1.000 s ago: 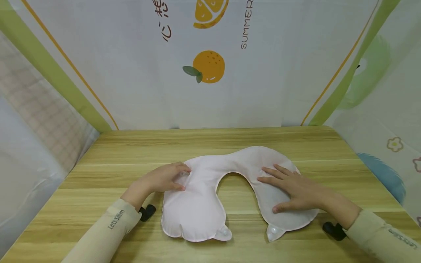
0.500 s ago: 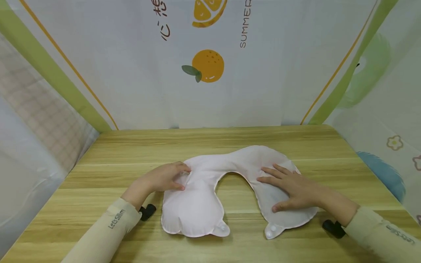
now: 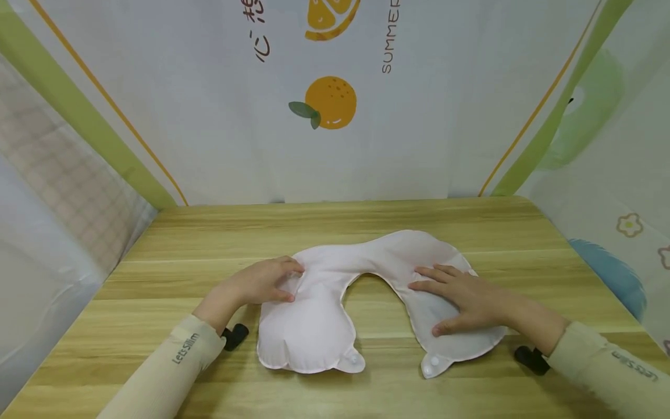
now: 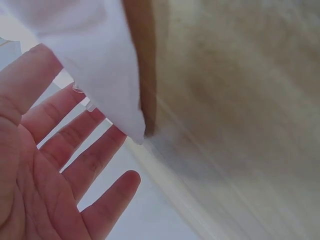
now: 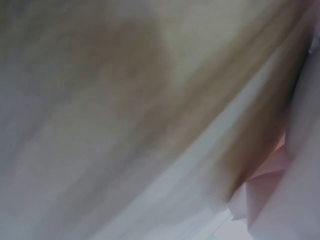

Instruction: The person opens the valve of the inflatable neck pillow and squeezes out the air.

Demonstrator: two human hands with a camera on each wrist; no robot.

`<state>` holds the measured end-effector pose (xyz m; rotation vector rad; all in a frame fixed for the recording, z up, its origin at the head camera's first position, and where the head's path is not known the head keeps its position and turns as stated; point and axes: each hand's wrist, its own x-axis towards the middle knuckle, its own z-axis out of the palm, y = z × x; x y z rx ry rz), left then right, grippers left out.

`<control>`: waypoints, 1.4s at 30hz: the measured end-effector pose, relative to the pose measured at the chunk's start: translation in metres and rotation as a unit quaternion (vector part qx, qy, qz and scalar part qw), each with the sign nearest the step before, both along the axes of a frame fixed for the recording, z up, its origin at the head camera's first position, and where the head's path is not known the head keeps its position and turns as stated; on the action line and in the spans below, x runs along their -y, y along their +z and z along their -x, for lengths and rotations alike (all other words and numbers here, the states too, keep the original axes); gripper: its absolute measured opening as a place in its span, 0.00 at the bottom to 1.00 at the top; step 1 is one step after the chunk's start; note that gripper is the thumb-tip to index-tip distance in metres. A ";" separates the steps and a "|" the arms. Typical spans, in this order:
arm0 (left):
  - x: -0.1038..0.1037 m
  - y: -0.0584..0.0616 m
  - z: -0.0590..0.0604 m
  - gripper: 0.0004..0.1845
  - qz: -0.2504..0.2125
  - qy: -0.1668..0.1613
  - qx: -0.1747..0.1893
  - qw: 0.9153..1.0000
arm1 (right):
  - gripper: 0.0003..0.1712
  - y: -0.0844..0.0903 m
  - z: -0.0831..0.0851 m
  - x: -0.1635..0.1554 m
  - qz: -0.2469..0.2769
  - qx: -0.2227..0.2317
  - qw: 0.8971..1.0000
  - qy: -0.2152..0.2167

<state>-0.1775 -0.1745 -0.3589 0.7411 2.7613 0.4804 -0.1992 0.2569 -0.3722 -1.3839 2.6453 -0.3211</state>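
A pale pink U-shaped inflatable pillow [image 3: 314, 331] lies flat on the wooden table [image 3: 209, 233], its two ends pointing toward me. Each end carries a small round snap [image 3: 353, 359] [image 3: 434, 362]. My left hand [image 3: 282, 283] presses on the left lobe's far part, where the fabric creases between thumb and fingers. The left wrist view shows that hand [image 4: 60, 165] with straight fingers beside a white corner of the pillow [image 4: 95, 65]. My right hand [image 3: 445, 302] lies flat, fingers spread, on the right lobe. The right wrist view is blurred, showing only pinkish fabric [image 5: 280, 200].
Printed curtain sheets [image 3: 335, 105] with an orange motif wall in the table at the back and both sides. Black wrist mounts [image 3: 234, 336] [image 3: 530, 358] sit under each sleeve. Bare wood shows behind the pillow and along the near edge [image 3: 387, 401].
The pillow's near ends have drawn slightly away from me and the left lobe looks a little flatter. Both hands stay in almost the same place.
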 end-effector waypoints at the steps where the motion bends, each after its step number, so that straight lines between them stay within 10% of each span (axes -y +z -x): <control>1: 0.000 0.000 0.000 0.29 0.001 0.000 0.000 1.000 | 0.46 0.000 0.000 0.000 -0.001 0.001 1.000 0.000; 42: -0.003 0.002 -0.001 0.29 0.019 -0.011 -0.023 0.999 | 0.39 -0.011 -0.002 0.000 0.026 -0.025 0.999 0.005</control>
